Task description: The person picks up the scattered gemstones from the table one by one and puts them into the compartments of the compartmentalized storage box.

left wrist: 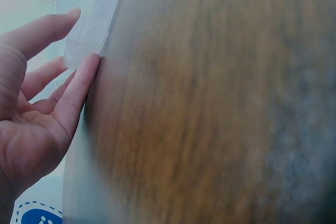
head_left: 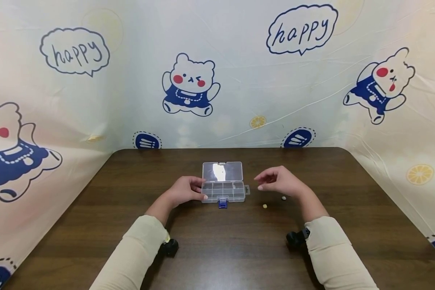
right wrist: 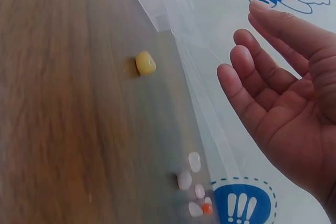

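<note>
A clear plastic compartment box with a blue latch sits on the table, its lid raised at the back. My left hand holds the box's left end, thumb by the front corner and fingers at the side. Over the table to the right of the box hovers my right hand, fingers loosely bent and apart from the thumb, holding nothing. Below it lie a small yellow stone and a whitish one. Whether the compartments hold anything, I cannot tell.
In the right wrist view, several pale stones and a small orange one lie farther off on the table. A brown wooden table runs back to a printed cloth, which also hangs at both sides.
</note>
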`<state>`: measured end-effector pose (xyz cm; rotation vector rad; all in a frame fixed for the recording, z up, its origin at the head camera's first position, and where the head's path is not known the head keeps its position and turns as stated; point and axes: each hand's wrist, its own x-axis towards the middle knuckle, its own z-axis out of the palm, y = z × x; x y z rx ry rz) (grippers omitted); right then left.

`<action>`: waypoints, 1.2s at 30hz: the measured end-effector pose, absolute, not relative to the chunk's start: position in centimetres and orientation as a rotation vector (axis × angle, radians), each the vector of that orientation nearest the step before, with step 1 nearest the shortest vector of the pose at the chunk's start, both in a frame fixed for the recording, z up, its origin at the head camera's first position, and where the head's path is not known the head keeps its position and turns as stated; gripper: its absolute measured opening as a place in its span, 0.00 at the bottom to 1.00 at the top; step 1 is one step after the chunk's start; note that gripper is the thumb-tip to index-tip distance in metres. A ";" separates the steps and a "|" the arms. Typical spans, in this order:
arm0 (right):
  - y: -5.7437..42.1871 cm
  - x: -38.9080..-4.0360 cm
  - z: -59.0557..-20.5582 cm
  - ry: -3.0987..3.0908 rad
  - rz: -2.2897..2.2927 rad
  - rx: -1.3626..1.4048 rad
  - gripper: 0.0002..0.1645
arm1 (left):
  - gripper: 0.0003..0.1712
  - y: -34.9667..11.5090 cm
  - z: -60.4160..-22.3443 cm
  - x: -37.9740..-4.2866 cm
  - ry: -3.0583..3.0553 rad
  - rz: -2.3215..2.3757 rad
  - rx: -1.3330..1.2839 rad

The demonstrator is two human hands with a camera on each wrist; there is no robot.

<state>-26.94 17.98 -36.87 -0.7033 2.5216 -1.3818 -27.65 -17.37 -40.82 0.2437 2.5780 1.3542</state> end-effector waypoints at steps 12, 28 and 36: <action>19.5 -25.3 -36.0 2.558 -1.370 -0.691 0.15 | 0.35 -17.5 -40.9 -27.8 2.587 1.349 0.280; 23.2 -26.1 -39.4 2.586 -1.410 -0.639 0.20 | 0.34 -17.6 -41.1 -27.9 2.581 1.344 0.264; 24.6 -25.8 -40.0 2.600 -1.466 -0.634 0.19 | 0.34 -17.6 -41.1 -28.0 2.592 1.338 0.261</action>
